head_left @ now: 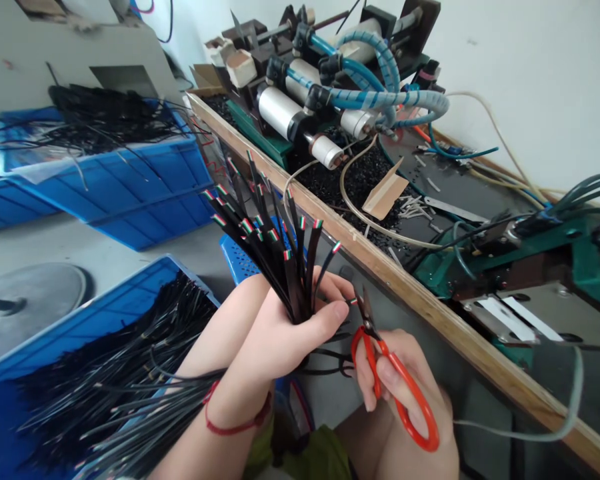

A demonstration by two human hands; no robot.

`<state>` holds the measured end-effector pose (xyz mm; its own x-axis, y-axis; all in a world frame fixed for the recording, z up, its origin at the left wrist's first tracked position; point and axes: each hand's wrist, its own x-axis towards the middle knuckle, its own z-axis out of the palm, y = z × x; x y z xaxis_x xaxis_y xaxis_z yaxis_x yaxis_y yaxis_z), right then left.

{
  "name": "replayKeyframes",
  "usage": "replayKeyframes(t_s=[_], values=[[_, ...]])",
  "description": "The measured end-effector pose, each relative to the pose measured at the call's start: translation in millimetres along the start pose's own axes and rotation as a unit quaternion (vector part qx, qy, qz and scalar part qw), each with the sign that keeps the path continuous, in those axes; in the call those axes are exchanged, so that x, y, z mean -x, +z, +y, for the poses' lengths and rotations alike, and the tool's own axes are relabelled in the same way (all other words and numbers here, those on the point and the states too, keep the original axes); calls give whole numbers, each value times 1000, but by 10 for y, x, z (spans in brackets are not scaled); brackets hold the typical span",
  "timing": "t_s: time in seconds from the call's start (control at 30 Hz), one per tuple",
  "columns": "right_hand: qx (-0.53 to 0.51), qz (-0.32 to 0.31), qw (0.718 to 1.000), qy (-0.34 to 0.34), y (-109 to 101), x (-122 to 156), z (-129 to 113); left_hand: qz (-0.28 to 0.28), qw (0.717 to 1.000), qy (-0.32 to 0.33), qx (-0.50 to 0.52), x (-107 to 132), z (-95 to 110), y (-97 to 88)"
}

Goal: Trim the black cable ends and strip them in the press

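Note:
My left hand is closed round a bunch of black cables whose ends fan upward, each showing red, white and green wire tips. One cable end is pinched apart from the bunch between thumb and fingers, pointing right. In my right hand is a pair of scissors with red handles, fingers through the loops. The blades point up and sit right beside the separated cable end; whether they touch it I cannot tell. The tail of the bunch runs down behind my left wrist.
A blue crate of black cables stands at lower left, another blue crate behind it. A wood-edged workbench runs diagonally on the right, carrying a pneumatic machine, black scraps and a green machine. Another person's hand shows at top left.

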<state>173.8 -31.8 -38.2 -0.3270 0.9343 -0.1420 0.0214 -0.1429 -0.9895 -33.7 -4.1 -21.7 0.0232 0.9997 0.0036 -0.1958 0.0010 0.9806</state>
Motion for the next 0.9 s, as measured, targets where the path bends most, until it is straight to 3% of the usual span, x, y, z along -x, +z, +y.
replayKeyframes(t_s=[0.43, 0.9], values=[[4, 17, 1000, 3, 12, -6, 57, 23, 999, -5, 28, -14, 99, 59], [11, 35, 999, 2, 11, -24, 82, 18, 1000, 18, 12, -25, 57, 52]])
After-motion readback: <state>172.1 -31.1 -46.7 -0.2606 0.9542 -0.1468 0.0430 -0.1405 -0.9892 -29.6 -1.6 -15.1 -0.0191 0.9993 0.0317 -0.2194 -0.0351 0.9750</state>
